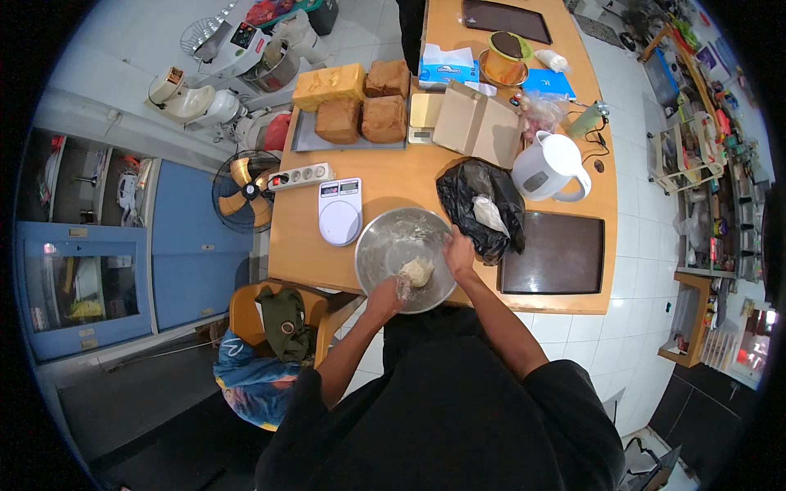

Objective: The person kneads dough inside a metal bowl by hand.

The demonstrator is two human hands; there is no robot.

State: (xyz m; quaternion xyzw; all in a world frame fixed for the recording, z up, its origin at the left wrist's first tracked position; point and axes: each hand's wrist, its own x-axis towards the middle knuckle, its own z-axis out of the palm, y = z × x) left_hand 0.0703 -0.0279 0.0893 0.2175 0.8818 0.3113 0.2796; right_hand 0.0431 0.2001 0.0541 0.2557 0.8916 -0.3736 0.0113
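A metal mixing bowl (pixel 377 233) stands at the near edge of the table, with a pale lump of dough (pixel 417 272) low inside it. Flour or dough smears mark its inner wall. My left hand (pixel 387 299) reaches over the near left rim, its dough-coated fingers curled against the lump. On the right side, my right hand (pixel 458 252) grips the bowl's rim. Just left of the bowl lies a white kitchen scale (pixel 340 214). A black plastic bag (pixel 467 184) with a small clear bag of white powder (pixel 490 214) on it sits to the right.
Several bread loaves (pixel 337 121) rest on a tray at the back left, near a power strip (pixel 301 177). A white electric kettle (pixel 550 168), an open cardboard box (pixel 475 123) and a dark baking tray (pixel 553 254) occupy the right. A chair (pixel 323 331) with cloths stands left of me.
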